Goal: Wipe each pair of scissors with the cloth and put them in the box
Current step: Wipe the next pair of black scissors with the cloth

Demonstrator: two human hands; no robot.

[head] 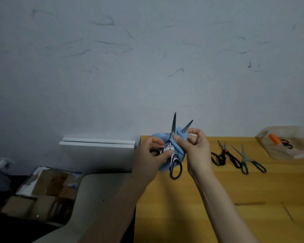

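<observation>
At frame centre, the left hand [152, 153] grips black-and-white-handled scissors [174, 151], blades splayed upward; the right hand [195, 148] pinches the blue cloth [178, 149] round them.

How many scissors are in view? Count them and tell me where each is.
4 seen. Held pair: left hand grips it, right hand holds the cloth on it. Black pair on the table; teal pair beside it; black-handled pair in the box, where others may hide.

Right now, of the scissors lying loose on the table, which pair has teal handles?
The rightmost loose pair: the teal-handled scissors, lying beside the black-handled scissors, on the side nearer the clear box.
</observation>
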